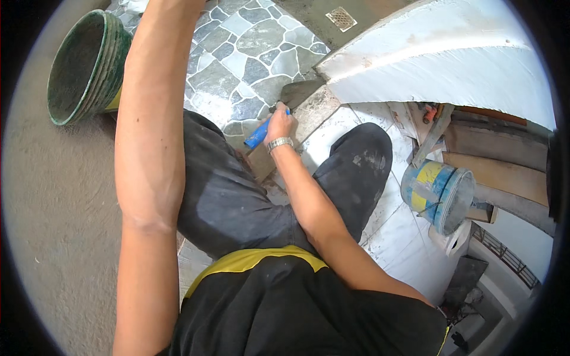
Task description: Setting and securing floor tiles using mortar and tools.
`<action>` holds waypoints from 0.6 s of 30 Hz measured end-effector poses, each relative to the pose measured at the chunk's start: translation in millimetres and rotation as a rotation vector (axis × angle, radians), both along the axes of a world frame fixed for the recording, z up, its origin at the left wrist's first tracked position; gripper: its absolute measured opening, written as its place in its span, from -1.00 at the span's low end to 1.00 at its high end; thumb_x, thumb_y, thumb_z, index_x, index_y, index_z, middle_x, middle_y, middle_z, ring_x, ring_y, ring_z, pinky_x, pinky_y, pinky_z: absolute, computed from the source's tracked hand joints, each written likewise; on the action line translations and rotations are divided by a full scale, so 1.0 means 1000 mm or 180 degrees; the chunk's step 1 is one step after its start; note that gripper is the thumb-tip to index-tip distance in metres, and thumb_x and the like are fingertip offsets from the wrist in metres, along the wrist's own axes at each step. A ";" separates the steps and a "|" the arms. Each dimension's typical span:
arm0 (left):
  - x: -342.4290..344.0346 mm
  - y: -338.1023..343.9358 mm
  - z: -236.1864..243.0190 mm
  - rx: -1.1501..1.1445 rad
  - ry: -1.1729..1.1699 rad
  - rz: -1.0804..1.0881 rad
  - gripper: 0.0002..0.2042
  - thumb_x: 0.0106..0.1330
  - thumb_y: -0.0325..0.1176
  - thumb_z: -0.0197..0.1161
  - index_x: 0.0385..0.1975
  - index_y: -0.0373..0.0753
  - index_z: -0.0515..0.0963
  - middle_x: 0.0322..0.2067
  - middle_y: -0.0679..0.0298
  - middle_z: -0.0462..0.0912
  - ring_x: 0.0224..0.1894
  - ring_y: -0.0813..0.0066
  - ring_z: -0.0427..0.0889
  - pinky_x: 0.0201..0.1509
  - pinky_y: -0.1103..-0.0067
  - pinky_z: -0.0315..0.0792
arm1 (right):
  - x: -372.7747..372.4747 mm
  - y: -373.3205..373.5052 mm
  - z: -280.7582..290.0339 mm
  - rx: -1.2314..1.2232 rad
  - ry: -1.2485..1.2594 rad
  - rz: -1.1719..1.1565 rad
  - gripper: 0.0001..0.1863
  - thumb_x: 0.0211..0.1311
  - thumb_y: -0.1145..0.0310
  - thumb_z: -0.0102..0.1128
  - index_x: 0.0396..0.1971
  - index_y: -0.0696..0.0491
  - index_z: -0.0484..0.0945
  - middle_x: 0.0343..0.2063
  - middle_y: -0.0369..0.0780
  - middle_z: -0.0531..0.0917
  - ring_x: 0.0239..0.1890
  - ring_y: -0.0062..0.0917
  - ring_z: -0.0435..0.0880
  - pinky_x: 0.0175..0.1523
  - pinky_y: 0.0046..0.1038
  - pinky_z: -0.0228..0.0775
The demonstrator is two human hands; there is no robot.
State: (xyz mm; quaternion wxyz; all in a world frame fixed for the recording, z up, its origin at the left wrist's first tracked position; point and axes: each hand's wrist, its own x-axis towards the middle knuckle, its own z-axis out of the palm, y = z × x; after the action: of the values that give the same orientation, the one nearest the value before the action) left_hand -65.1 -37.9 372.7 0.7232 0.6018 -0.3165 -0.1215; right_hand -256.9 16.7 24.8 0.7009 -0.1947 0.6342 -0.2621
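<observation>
A: Look there, the right hand (280, 123) has the trowel (256, 136), fingers wrapped round the blue handle, which pokes out behind the fist.

B: Firm grip, then?

A: Closed around it, yes. How hard it squeezes, I can't tell. The blade (301, 91) points away from the body, right at the meeting of the stone-patterned paving (259, 38), the tan edging (319, 107) and the foot of the white wall (427, 71).

B: Tight corner! I'd guess that's why the grip sits so far forward: more say over the blade.

A: Likely. And the left hand?

B: Out of sight. The left forearm (151, 118) runs up past the top edge, so whether those fingers are spread or gripping, I can't tell. Perhaps it's propping the body for the lean.

A: The knees are bent wide, with the right arm reaching between them; that probably brings the trowel low without the legs getting in the way.

B: And the buckets? The green bucket (111, 74) is beside the left arm, I'd say for easy reach.

A: The blue bucket (433, 193) sits off to the right, near the planks (502, 163), perhaps parked there to leave the corner free.
</observation>
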 end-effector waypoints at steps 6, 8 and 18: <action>0.000 -0.008 0.010 0.0128 0.0497 0.0207 -0.49 0.61 -0.10 -0.05 0.34 -0.40 0.30 0.00 0.08 0.59 -0.22 0.42 0.61 0.10 0.38 0.50 | 0.002 -0.004 0.000 -0.0191 0.0111 -0.0078 -0.65 0.34 0.08 0.15 -0.27 0.11 0.46 -0.52 -0.19 0.50 -0.63 -0.37 0.54 -0.56 -0.19 0.51; -0.003 -0.004 0.006 0.0012 0.0314 0.0137 -0.49 0.61 -0.10 -0.05 0.34 -0.39 0.30 -0.01 0.08 0.59 -0.22 0.42 0.61 0.10 0.38 0.49 | 0.008 -0.004 0.000 -0.0377 0.0336 0.0107 -0.67 0.34 0.09 0.15 -0.31 0.10 0.47 -0.54 -0.20 0.50 -0.63 -0.38 0.54 -0.56 -0.19 0.51; 0.006 0.000 0.001 -0.0055 0.0274 0.0125 -0.50 0.63 -0.11 -0.07 0.36 -0.37 0.29 -0.02 0.09 0.59 -0.25 0.44 0.61 0.06 0.42 0.49 | 0.022 0.000 -0.004 -0.0376 0.0165 -0.0367 -0.54 0.33 0.01 0.10 -0.37 0.19 0.43 -0.51 -0.07 0.56 -0.63 -0.26 0.57 -0.52 -0.18 0.49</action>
State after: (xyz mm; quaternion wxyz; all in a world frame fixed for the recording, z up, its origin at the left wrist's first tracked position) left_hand -59.0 -38.4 373.3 0.7435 0.5958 -0.2743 -0.1303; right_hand -234.8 16.3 20.4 0.6553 -0.2055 0.6457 -0.3338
